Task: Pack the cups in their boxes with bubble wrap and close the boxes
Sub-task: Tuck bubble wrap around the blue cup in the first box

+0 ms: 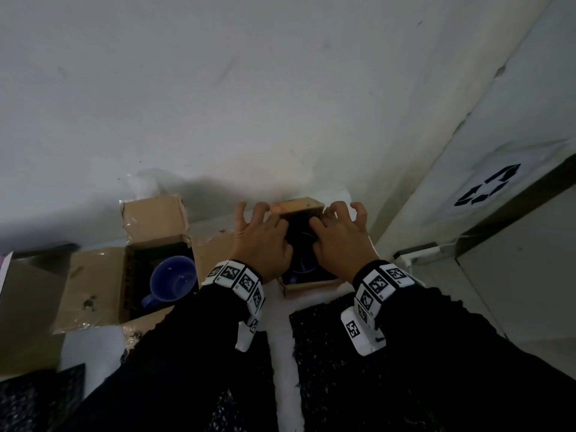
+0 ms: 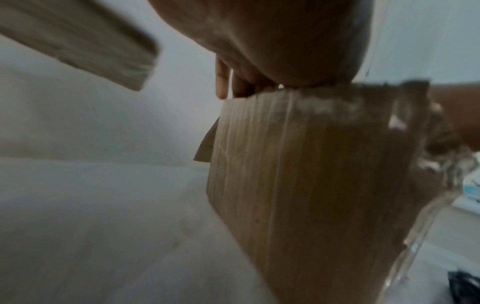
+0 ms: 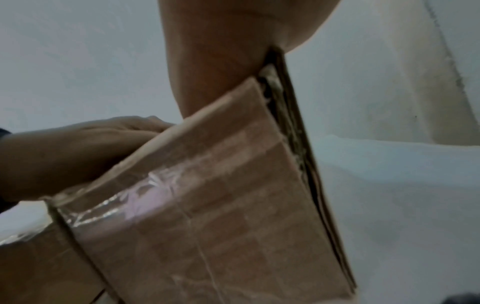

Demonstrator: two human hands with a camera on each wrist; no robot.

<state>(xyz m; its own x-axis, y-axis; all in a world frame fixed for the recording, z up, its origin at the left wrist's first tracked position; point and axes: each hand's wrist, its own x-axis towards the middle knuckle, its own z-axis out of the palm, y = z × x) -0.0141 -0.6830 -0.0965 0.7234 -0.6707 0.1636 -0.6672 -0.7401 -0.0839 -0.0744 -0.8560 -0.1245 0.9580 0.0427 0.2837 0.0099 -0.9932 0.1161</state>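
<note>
Head camera up high, looking forward and down over both forearms at white desk (image 1: 280,310) against wall. Left wrist camera low, pressed close to side of right-hand box (image 2: 298,174), looking along left hand (image 2: 272,41) toward wall. Right wrist camera just as close on same box (image 3: 221,195), opposite side, left hand (image 3: 64,154) in frame. All three views share that box.

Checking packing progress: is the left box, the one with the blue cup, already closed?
No, the left box stands open, the blue cup showing inside.
</note>
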